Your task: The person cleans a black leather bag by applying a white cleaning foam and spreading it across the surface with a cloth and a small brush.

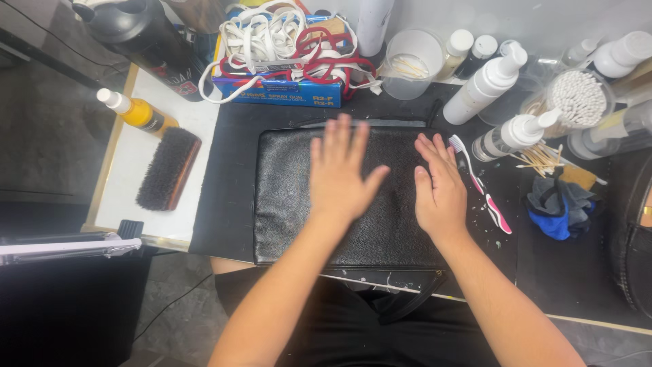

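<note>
Leather-care or repair workshop: cluttered bench [231,170] crowded with spray bottles [485,85], cotton swabs [577,98], shoe brush [168,168], toothbrush [479,182], tangled laces [278,37].

Flat black leather pouch [292,224] lies on black mat [231,170].

view: one head-worn camera | aim: steeply down onto the workbench [170,231] from its near edge | range: close, forearms fill lower frame | reach: clutter along far wall
</note>
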